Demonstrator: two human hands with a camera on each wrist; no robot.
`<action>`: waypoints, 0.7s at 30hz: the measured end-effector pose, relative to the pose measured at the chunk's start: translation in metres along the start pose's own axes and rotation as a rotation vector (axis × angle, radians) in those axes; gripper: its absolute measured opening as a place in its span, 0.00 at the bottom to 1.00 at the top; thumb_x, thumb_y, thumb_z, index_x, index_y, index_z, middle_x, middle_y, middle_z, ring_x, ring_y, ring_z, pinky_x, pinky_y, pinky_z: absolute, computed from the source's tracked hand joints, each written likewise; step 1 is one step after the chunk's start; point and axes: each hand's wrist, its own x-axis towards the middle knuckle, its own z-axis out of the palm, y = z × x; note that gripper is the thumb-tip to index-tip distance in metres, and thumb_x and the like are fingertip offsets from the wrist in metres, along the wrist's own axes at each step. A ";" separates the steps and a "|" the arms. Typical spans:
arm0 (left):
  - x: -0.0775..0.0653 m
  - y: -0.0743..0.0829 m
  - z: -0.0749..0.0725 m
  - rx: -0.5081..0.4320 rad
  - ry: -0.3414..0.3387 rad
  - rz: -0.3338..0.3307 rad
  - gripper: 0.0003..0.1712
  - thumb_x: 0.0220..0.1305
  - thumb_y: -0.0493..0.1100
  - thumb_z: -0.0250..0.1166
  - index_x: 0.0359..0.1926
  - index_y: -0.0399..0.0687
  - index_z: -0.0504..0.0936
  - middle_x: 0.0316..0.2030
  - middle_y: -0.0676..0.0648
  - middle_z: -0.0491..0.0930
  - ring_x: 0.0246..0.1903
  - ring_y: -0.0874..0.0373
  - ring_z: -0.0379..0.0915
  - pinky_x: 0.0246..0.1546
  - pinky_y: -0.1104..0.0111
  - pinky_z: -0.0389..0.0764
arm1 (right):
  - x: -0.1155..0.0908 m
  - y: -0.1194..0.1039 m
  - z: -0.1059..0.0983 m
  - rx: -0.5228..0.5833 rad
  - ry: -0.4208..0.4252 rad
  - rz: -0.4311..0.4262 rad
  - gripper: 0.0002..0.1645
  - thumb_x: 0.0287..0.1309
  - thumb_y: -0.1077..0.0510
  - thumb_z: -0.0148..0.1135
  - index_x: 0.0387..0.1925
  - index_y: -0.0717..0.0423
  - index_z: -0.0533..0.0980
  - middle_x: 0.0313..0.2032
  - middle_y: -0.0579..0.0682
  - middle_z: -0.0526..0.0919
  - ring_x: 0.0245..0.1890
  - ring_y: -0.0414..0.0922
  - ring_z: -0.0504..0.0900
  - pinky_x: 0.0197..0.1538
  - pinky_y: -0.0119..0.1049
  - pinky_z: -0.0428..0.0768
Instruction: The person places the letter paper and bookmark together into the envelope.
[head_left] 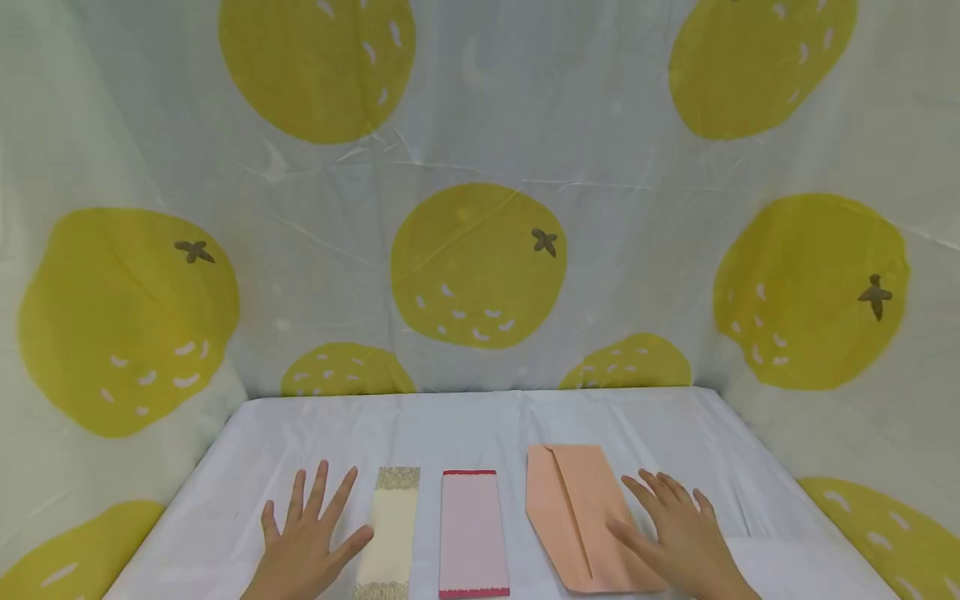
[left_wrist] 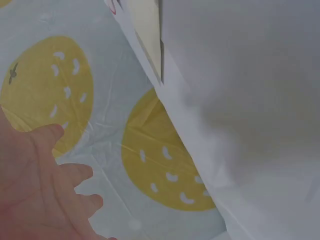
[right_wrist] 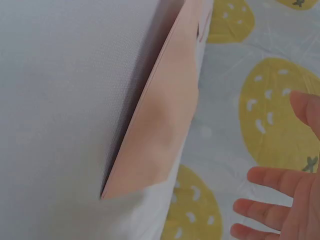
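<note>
My left hand [head_left: 303, 537], palm down with fingers spread, is just left of a cream card [head_left: 390, 533] with gold lace-patterned ends. Its thumb tip overlaps the card's left edge in the head view. Beside that card lies a pale pink card [head_left: 471, 533] with red bands at both ends. Farther right is a peach envelope [head_left: 611, 533], its pointed flap [head_left: 546, 508] folded out to the left and a slit along the opening. My right hand [head_left: 675, 533], fingers apart, overlaps the envelope's right side in the head view. In the right wrist view, straight fingers [right_wrist: 272, 180] hold nothing.
A white cloth [head_left: 465, 425] covers the table under the cards and envelope. Behind it and along both sides hangs a pale curtain [head_left: 330, 267] printed with large yellow fruits. The cloth has a few creases at the right.
</note>
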 end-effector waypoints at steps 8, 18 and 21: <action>0.022 0.038 0.013 -0.151 -0.034 0.143 0.41 0.66 0.64 0.57 0.75 0.56 0.58 0.74 0.41 0.51 0.72 0.35 0.37 0.59 0.30 0.34 | 0.010 -0.006 0.014 0.041 0.034 -0.068 0.33 0.56 0.37 0.64 0.55 0.55 0.79 0.52 0.56 0.81 0.53 0.58 0.77 0.46 0.63 0.72; 0.045 0.085 0.042 -0.204 -0.163 0.209 0.38 0.69 0.67 0.50 0.72 0.53 0.64 0.68 0.45 0.66 0.69 0.39 0.54 0.59 0.29 0.35 | 0.021 -0.017 0.026 0.014 -0.030 -0.052 0.29 0.61 0.39 0.61 0.53 0.56 0.80 0.49 0.52 0.83 0.50 0.55 0.80 0.45 0.55 0.77; 0.052 0.096 0.052 -0.223 -0.176 0.230 0.39 0.68 0.69 0.48 0.71 0.52 0.65 0.67 0.46 0.68 0.68 0.39 0.56 0.60 0.30 0.37 | 0.023 -0.020 0.028 0.010 -0.092 -0.014 0.30 0.63 0.38 0.58 0.54 0.56 0.79 0.50 0.52 0.82 0.51 0.55 0.79 0.46 0.55 0.76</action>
